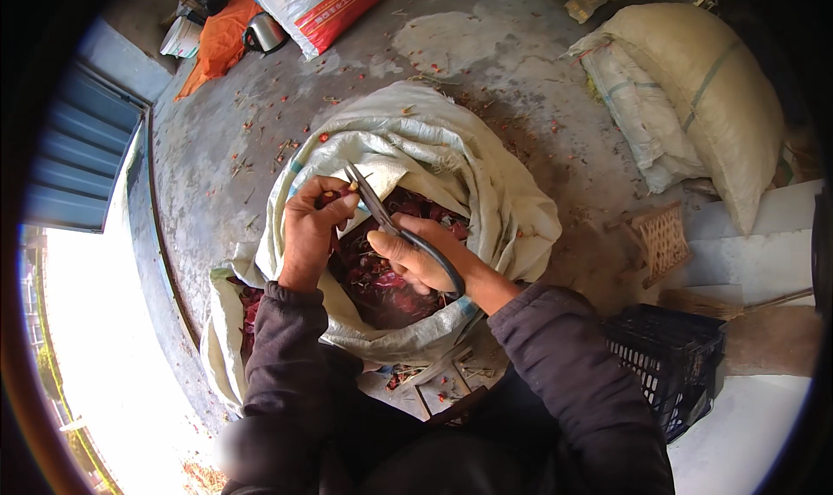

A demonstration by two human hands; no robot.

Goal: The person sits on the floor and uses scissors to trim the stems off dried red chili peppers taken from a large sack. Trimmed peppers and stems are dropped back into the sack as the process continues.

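My left hand (309, 235) pinches dark red dried chili peppers (330, 197) between thumb and fingers; a pale stem end shows at the fingertips. In my right hand (426, 251) is a pair of scissors (373, 201) with black handles. Its blades point up and left, right beside the stem end, and look slightly apart. Whether they touch the stem I cannot tell. Both hands are above a white woven sack (511, 208) with a rolled-down rim. Inside lie many dried red chili peppers (384, 283), partly hidden by my hands.
A smaller sack (221, 332) with red peppers stands at lower left. Full woven sacks (709, 85) lean at upper right, near a woven-seat stool (664, 241) and a black plastic crate (664, 358). A steel kettle (265, 34) and a printed bag (319, 7) stand at the back.
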